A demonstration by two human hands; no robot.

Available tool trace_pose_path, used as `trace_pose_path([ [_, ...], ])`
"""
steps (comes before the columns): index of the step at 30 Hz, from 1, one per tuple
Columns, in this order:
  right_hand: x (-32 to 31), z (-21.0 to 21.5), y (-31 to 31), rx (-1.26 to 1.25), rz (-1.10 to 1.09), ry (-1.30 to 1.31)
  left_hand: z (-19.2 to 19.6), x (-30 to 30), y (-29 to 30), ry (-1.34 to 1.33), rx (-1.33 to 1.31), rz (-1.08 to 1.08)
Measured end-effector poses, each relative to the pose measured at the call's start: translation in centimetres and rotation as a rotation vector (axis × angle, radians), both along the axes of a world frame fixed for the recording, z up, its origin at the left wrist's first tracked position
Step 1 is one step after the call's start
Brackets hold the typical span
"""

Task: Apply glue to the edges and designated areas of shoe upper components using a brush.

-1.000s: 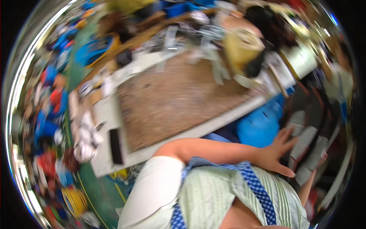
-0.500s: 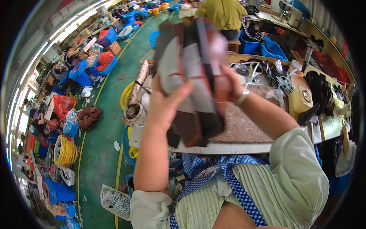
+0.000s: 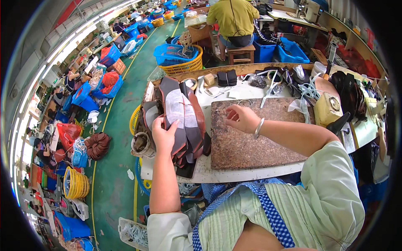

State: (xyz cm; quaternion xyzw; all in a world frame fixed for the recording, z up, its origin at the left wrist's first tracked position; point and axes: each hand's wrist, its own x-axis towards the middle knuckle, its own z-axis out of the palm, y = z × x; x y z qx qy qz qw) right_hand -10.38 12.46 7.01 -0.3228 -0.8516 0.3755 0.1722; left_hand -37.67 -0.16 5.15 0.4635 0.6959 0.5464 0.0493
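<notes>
Clasped stack of flat dark-and-white pieces [image 3: 182, 109] at left end of counter [image 3: 251, 172] with left hand [image 3: 164, 136], thumb on top, other fingers partly hidden at left edge. Hovered, meanwhile, with right hand [image 3: 243, 119] over brown board [image 3: 255, 144], fingers loosely curled, apart from stack. Had yellow container [image 3: 328, 109] right of board.

Cannot count the dark pieces [image 3: 178, 106], overlapping in a stack. Cannot see every fingertip of the left hand [image 3: 163, 136]. Lose the head of the seated co-worker [image 3: 230, 20] past the top edge.
</notes>
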Motion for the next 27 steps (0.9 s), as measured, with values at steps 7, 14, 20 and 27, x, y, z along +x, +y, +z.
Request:
trace_pose_path([
  [7,-4.6,6.0,0.7,1.413,0.579,-0.036,4.4,7.9,-1.1,0.465,-0.101,-0.140],
  [14,-11.1,4.4,4.4,1.599,0.811,-0.104,4.2,7.2,-2.3,0.164,-0.160,-0.373],
  [20,-7.1,5.0,1.4,1.796,0.794,0.059,-1.0,0.5,0.1,0.163,-0.304,-0.352],
  [27,7.1,11.1,-0.4,0.903,0.153,0.073,-0.8,2.7,-0.2,0.711,-0.487,-0.153],
])
